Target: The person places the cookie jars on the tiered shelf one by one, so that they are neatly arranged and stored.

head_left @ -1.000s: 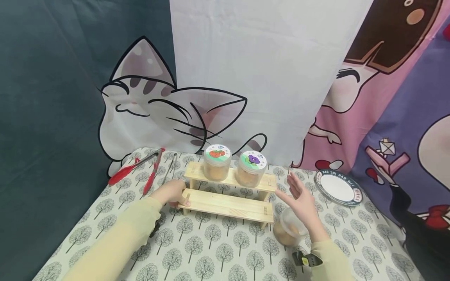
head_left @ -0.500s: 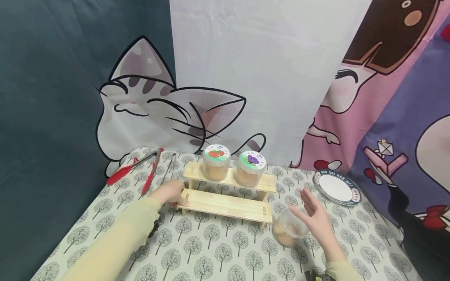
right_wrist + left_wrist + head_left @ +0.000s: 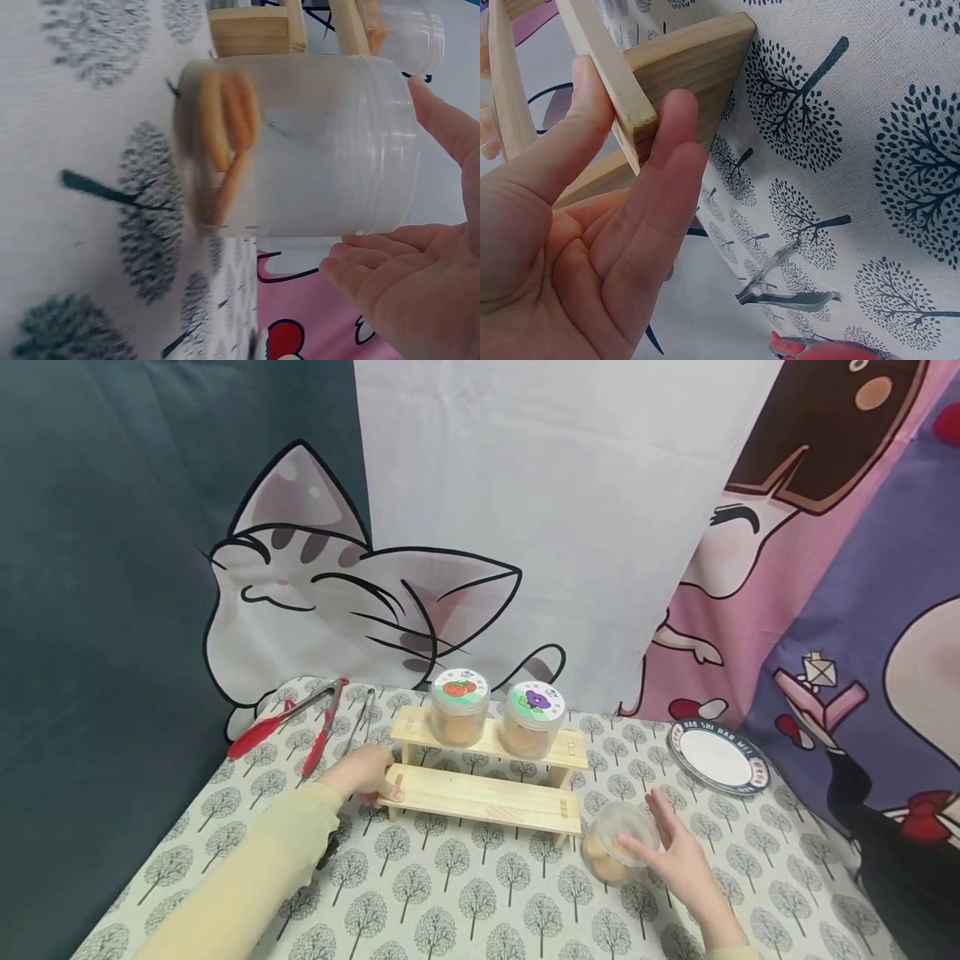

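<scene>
A two-tier wooden rack [image 3: 480, 797] stands mid-table. My left hand [image 3: 367, 772] grips the left end of its lower tier, thumb on top and fingers below, as the board's end [image 3: 634, 120] shows in the left wrist view. At the rack's right end stands a clear plastic jar [image 3: 300, 142] without a lid, with several tan, biscuit-like pieces [image 3: 229, 120] near its bottom. My right hand [image 3: 678, 860] is at this jar's rim, thumb on one side and straight fingers on the other, spread around it rather than curled.
Two lidded jars stand on the upper tier, one with a tomato label [image 3: 460, 706] and one with a purple label [image 3: 532, 718]. Red-handled tongs [image 3: 322, 739] and slim metal tongs [image 3: 362, 718] lie at the left. A dark-rimmed plate [image 3: 720, 756] lies at the back right.
My right hand has drawn back from beside the rack's right end, then come down to the open jar's rim. The left hand keeps its grip on the rack.
</scene>
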Tool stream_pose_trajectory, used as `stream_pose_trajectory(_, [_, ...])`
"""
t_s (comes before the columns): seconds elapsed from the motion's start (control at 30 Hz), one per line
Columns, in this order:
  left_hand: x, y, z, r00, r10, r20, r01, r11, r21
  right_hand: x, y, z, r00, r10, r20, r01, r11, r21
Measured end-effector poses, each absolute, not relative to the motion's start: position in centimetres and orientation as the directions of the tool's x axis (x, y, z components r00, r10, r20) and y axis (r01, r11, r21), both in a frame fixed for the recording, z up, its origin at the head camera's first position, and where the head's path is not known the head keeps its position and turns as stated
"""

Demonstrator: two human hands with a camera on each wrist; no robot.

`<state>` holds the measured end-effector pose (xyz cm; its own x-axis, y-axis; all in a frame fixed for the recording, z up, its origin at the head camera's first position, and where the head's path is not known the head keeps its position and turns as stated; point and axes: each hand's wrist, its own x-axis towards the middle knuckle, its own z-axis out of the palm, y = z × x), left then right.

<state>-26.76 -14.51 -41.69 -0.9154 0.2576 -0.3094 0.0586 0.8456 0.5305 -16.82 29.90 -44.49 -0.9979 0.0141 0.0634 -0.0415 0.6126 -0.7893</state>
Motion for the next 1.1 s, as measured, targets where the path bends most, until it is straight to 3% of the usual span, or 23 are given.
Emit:
stream_pose_trajectory(0.33, [-26.7, -14.7, -41.8, -0.917, 0.261, -0.3, 0.071, 0.849, 0.523, -16.0, 29.7, -45.3, -0.995, 0.029, 0.095, -0.058, 0.614, -0.787])
stream_pose_trajectory(1.1, [-26.7, -14.6, -41.7, -0.916, 0.251, -0.313, 0.039, 0.833, 0.552, -15.8, 29.4, -45.1, -0.996, 0.093, -0.015, 0.069, 0.605, -0.793])
